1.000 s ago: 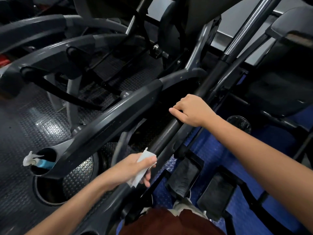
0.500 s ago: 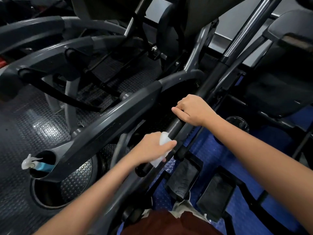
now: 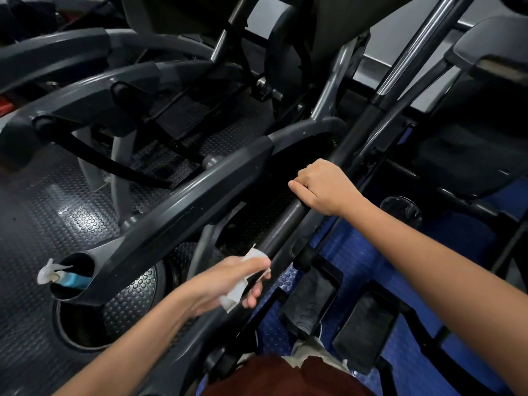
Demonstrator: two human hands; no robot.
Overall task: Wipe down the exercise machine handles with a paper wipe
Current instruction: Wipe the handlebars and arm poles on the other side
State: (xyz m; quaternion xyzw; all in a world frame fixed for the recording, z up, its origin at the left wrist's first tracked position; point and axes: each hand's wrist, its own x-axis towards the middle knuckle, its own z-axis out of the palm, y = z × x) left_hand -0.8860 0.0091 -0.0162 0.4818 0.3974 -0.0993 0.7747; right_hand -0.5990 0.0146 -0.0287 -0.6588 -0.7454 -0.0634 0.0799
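A black padded handle bar [image 3: 281, 225] of the exercise machine runs diagonally from lower left to upper right through the middle of the head view. My right hand [image 3: 324, 186] grips this bar higher up, fingers curled round it. My left hand [image 3: 228, 282] holds a crumpled white paper wipe [image 3: 243, 278] between thumb and fingers, just left of the bar's lower part, the wipe's upper end close to the bar.
A wide grey machine arm [image 3: 177, 224] lies left of the handle and ends in a cup holder [image 3: 71, 277] with a blue spray bottle [image 3: 61, 277]. Two black foot pedals [image 3: 310, 298] sit below on blue flooring [image 3: 357, 252]. Studded black floor mat [image 3: 57, 212] spreads left.
My left hand with the wipe slid up the bar toward my right hand, then came back down and off to the bar's left. My right hand kept its grip.
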